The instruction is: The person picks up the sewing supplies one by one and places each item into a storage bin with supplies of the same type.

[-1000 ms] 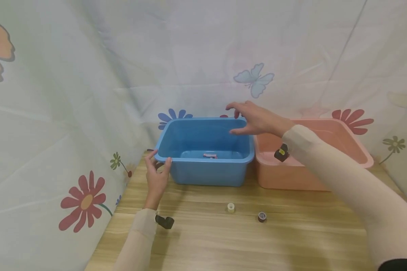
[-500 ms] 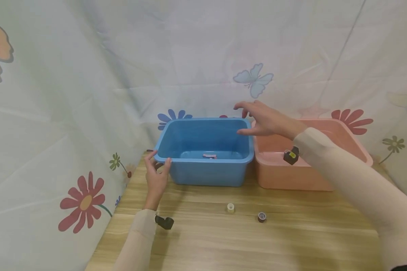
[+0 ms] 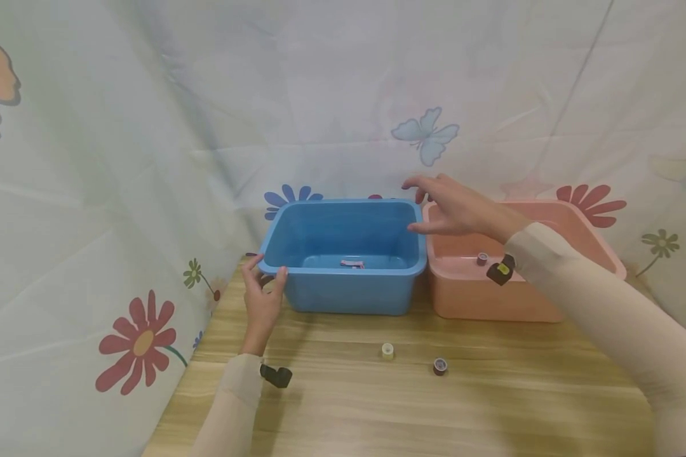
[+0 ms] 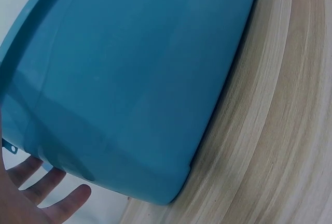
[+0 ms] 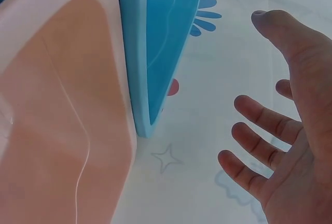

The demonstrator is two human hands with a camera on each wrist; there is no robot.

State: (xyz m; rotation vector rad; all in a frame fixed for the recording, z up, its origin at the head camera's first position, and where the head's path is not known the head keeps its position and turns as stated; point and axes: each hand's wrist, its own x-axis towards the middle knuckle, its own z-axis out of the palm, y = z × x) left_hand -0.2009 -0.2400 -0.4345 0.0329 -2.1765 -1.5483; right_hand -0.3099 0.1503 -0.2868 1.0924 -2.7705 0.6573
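Observation:
My left hand [image 3: 262,309] holds the front left corner of a blue plastic tub [image 3: 349,292], thumb at the front and fingers round the side. In the left wrist view those fingers [image 4: 70,203] lie against the tub's end wall. Over the meeting rims of the blue tub and a pink tub [image 3: 491,301], my right hand [image 3: 454,206] hovers with nothing in it, thumb and fingers spread apart. A small pink strip [image 3: 352,263] lies on the blue tub's floor. Inside the pink tub sits a small dark spool-like piece [image 3: 482,259].
On the wood-grain table [image 3: 343,406], in front of the tubs, stand a small cream spool-like piece [image 3: 387,351] and a dark one [image 3: 439,366]. A white curtain [image 3: 320,95] printed with flowers and butterflies hangs close behind the tubs and along the left side.
My right hand has moved to the right, from over the blue tub to the meeting rims. The dark piece in the pink tub has come into view. My left hand stays put.

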